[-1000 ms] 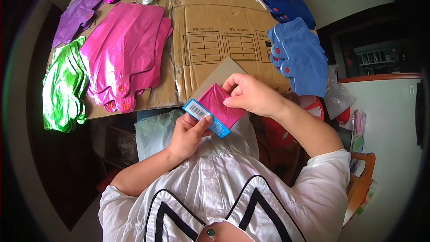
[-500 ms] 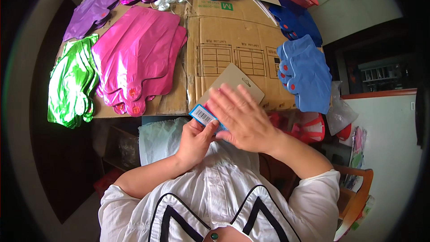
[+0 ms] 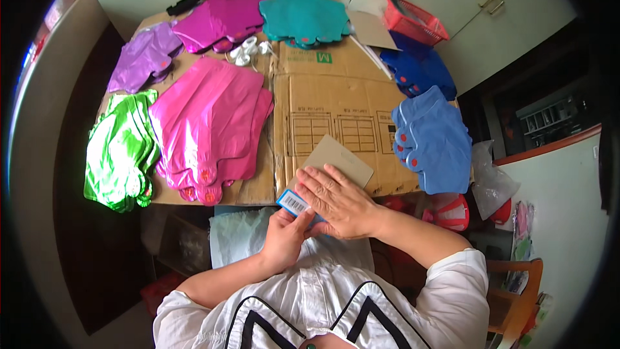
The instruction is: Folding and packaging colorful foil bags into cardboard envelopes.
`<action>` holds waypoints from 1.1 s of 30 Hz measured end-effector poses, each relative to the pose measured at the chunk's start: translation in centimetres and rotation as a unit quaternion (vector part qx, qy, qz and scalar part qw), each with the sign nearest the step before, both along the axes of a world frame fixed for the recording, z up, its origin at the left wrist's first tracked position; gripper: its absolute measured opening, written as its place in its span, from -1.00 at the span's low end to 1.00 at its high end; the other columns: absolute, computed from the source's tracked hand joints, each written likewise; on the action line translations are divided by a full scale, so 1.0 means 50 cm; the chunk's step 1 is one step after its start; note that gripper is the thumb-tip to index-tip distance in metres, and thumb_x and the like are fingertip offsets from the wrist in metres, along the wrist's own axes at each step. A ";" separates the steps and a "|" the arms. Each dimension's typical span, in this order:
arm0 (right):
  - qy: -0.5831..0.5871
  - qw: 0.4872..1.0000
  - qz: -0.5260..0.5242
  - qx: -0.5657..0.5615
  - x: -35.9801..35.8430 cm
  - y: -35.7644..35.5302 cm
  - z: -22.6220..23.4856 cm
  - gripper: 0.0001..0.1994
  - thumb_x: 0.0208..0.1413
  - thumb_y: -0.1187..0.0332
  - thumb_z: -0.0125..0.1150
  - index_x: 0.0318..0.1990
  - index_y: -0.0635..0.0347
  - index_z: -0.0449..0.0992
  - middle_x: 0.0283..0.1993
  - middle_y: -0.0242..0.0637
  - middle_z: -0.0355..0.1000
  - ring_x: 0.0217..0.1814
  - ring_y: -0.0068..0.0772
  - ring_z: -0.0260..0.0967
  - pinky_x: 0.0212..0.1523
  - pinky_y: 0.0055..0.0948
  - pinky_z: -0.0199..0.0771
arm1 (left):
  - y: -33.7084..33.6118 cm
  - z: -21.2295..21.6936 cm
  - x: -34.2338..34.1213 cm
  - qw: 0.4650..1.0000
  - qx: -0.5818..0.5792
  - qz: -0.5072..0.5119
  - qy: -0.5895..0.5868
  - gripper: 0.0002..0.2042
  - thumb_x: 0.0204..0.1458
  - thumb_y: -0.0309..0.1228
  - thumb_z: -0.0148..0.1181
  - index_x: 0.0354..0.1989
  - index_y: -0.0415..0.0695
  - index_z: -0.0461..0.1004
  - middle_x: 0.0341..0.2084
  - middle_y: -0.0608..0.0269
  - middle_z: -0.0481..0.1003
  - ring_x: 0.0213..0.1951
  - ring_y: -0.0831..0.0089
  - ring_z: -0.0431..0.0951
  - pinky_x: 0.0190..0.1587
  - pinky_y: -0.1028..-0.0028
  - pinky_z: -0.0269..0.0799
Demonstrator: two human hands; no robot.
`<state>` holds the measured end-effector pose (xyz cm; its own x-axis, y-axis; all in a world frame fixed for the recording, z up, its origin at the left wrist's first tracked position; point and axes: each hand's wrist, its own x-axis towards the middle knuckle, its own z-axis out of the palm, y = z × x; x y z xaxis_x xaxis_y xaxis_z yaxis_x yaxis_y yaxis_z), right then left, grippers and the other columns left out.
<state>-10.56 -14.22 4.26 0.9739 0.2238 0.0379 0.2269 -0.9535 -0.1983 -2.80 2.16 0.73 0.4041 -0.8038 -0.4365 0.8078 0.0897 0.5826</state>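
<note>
Blue-edged label [image 3: 294, 202] in left grip [image 3: 282, 239]: black barcode on white panel, finer print too small to read; part of label hidden under right grip [image 3: 339, 203]. Cardboard worktop [image 3: 323, 94]: at far middle, green square [image 3: 324, 58] with single pale letter, row of faint green characters [image 3: 307, 57] just left, blurred. Nearer, two ruled tables [image 3: 310, 134] side by side, short captions above. To right, third printed frame [image 3: 385, 136], dark square inside, beside light-blue bundle [image 3: 436, 142].
</note>
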 end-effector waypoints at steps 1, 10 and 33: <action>-0.002 1.000 0.000 -0.004 -0.001 0.000 0.000 -0.06 0.01 -0.17 0.06 0.40 0.29 -0.10 0.49 -0.04 -0.23 0.55 -0.10 -0.33 0.46 -0.03 -0.37 | -0.001 0.001 0.000 1.000 -0.004 0.000 0.004 -0.81 0.22 -0.46 0.03 -0.02 -0.15 0.43 -0.12 0.26 0.52 -0.15 0.48 0.55 -0.17 0.44 0.56; 0.017 1.000 0.003 -0.014 -0.002 0.003 0.008 -0.14 0.08 -0.01 0.07 0.41 0.28 -0.13 0.50 -0.02 -0.26 0.55 -0.10 -0.35 0.47 -0.03 -0.39 | 0.010 0.001 0.002 0.999 -0.013 -0.032 0.034 -0.84 0.20 -0.51 0.03 -0.10 -0.13 0.48 -0.21 0.29 0.57 -0.24 0.51 0.59 -0.16 0.46 0.53; -0.001 0.999 0.022 0.029 -0.001 -0.002 0.006 -0.14 0.03 0.05 0.16 0.39 0.32 -0.08 0.49 -0.02 -0.24 0.56 -0.10 -0.37 0.47 -0.04 -0.40 | 0.008 0.024 0.017 0.990 0.047 -0.072 0.114 -0.84 0.27 -0.41 -0.05 -0.07 -0.11 0.43 -0.22 0.32 0.55 -0.23 0.51 0.57 -0.10 0.40 0.50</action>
<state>-10.62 -14.35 4.58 0.9629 0.2645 0.0539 0.2694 -0.9294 -0.2522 -1.97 2.55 1.93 0.1702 -0.7977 -0.5786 0.9198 -0.0820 0.3836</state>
